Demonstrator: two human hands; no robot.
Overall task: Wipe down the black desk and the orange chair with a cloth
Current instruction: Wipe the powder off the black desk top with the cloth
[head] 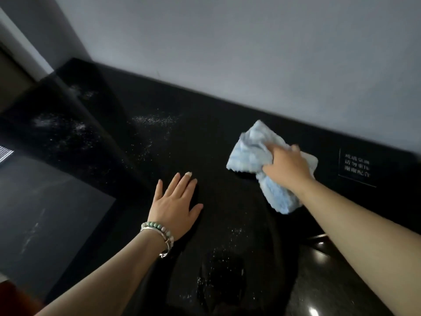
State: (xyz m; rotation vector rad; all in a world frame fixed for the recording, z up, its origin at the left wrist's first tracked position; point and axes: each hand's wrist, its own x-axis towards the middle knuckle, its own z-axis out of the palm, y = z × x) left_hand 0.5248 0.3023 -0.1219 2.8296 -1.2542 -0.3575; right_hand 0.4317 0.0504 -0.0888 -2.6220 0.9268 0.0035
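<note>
Cloth (248,153) is gripped by the right hand (287,167), left hand (175,204) laid flat; specks (155,119) left of the grip should be wiped.

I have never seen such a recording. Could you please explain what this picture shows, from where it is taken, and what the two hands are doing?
There is no machine here: a person works with bare hands. The single picture comes from a camera worn on the person's head, looking forward and down, so both arms enter from the bottom. The left hand, with bead bracelets at the wrist, lies flat on the black desk. The right hand grips a bunched light blue cloth and presses it on the desk near the grey wall. White specks are scattered on the desk, left of the cloth. A white printed notice is on the desk at the right; I cannot read it.
</note>
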